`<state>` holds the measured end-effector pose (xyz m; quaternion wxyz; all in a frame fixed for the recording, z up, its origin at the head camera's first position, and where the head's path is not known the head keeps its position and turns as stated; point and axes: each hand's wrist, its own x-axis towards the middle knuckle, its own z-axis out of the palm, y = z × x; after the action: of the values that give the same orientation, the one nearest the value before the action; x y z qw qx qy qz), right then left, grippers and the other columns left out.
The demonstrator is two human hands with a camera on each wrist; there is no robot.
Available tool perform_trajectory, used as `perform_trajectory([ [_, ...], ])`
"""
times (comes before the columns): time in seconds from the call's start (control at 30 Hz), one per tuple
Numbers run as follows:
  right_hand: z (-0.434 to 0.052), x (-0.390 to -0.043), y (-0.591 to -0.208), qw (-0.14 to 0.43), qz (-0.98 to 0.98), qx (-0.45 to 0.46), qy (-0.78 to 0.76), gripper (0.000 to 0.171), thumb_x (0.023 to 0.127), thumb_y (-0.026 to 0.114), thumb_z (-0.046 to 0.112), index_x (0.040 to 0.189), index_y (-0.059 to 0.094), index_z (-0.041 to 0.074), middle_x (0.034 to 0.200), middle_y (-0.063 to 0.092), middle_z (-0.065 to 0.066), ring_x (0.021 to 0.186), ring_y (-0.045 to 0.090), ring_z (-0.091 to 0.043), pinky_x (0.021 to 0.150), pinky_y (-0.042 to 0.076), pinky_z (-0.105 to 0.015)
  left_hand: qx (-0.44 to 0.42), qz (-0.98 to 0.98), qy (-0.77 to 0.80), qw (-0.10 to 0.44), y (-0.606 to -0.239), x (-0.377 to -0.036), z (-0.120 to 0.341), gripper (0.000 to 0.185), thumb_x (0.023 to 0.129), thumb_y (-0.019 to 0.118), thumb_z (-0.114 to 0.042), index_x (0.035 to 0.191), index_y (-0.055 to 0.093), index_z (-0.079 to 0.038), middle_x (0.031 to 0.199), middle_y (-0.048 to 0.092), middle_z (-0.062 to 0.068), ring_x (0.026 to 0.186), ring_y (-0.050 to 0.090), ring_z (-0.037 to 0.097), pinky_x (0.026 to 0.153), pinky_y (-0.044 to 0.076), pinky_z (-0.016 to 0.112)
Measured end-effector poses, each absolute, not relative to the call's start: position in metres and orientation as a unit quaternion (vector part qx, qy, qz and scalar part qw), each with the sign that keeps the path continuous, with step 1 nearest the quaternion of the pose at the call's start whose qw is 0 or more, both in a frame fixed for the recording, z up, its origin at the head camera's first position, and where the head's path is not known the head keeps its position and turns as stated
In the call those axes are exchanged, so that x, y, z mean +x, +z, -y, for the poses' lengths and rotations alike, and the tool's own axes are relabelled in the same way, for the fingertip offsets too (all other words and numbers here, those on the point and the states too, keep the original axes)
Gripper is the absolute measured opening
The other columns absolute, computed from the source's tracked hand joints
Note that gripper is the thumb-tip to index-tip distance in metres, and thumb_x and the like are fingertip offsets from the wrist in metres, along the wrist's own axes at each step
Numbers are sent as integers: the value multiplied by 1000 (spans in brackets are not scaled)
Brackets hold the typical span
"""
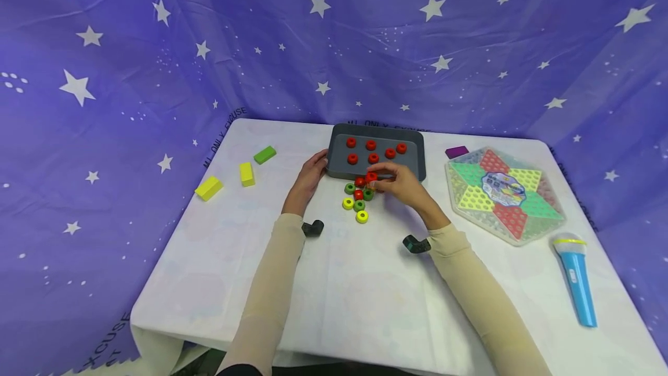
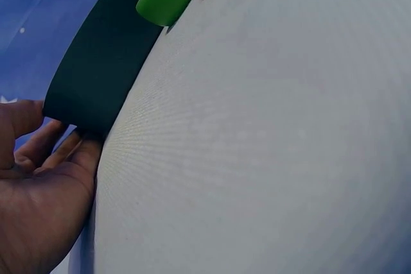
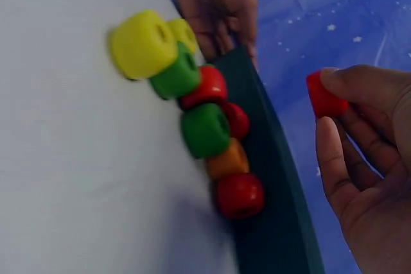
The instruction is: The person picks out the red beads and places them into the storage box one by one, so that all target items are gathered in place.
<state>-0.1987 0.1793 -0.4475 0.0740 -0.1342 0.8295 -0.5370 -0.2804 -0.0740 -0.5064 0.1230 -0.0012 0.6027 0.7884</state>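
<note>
While three blocks (image 1: 242,173) lie at the far left of the table (image 1: 365,295), the tray's (image 1: 376,152) left edge is touched by the left hand (image 1: 309,179), its fingers relaxed and open. Mixed beads (image 1: 358,201) are clustered just near the tray. A red bead (image 3: 324,97) is pinched in the right hand (image 1: 404,185) above the tray's near edge. Farther right, a game board (image 1: 503,193) and microphone (image 1: 576,277) are laid.
</note>
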Motion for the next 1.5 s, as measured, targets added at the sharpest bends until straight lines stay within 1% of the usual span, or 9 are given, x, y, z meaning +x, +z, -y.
perform_trajectory([
  [0.1,-179,-211,-439,78,-823,-121,-549,39,87,73,17,125,63,13,127,61,-8,106,64,-30,83,56,-37,-5,-602,789,124,-507,-279,73,42,102,45,-6,144,45,-7,147,44,9,138,39,17,115,31,30],
  [0.27,-179,-233,-430,65,-816,-111,-564,39,87,73,20,124,63,18,130,60,-4,119,56,-25,90,53,-37,3,-602,789,122,-506,-278,71,42,102,45,-6,143,46,-6,148,44,9,138,39,17,115,31,31],
  [0.47,-176,-260,-428,42,-824,-90,-557,35,87,73,17,121,64,19,125,62,-1,117,56,-21,94,50,-41,1,-609,783,126,-504,-281,68,41,102,46,-8,143,48,-10,147,45,7,136,40,15,114,32,30],
  [0.6,-172,-274,-427,41,-829,-73,-552,38,88,72,14,124,63,13,125,62,-3,118,55,-20,98,47,-41,-1,-611,781,125,-504,-282,68,40,101,47,-8,142,49,-11,147,45,7,136,41,15,113,33,29],
  [0.77,-166,-293,-436,41,-834,-60,-547,39,88,71,14,126,62,9,124,62,-6,114,57,-21,94,50,-40,-2,-615,779,124,-505,-284,69,41,101,47,-9,142,49,-12,147,45,6,136,41,15,113,33,30],
  [0.9,-163,-303,-443,50,-835,-40,-547,38,89,70,12,125,62,7,125,62,-10,113,57,-23,94,49,-39,0,-624,771,123,-504,-283,69,41,102,46,-10,143,48,-12,148,44,6,137,40,16,114,33,31],
  [1.17,-161,-314,-463,63,-850,8,-522,34,89,68,8,123,63,6,122,63,-13,102,59,-25,84,51,-34,-1,-619,774,133,-507,-277,68,43,103,44,-8,145,43,-8,149,42,8,138,39,17,114,32,30],
  [1.4,-155,-315,-465,45,-858,-11,-512,37,88,66,3,125,61,1,124,61,-18,111,57,-28,92,51,-39,-8,-622,773,125,-509,-281,72,42,103,44,-9,145,45,-10,149,43,7,137,39,17,115,32,32],
  [1.5,-154,-314,-465,48,-858,-9,-511,38,89,66,3,126,60,2,127,60,-18,114,57,-28,95,49,-41,-13,-624,771,126,-510,-283,74,42,102,44,-10,145,45,-10,149,43,6,137,39,16,114,32,32],
])
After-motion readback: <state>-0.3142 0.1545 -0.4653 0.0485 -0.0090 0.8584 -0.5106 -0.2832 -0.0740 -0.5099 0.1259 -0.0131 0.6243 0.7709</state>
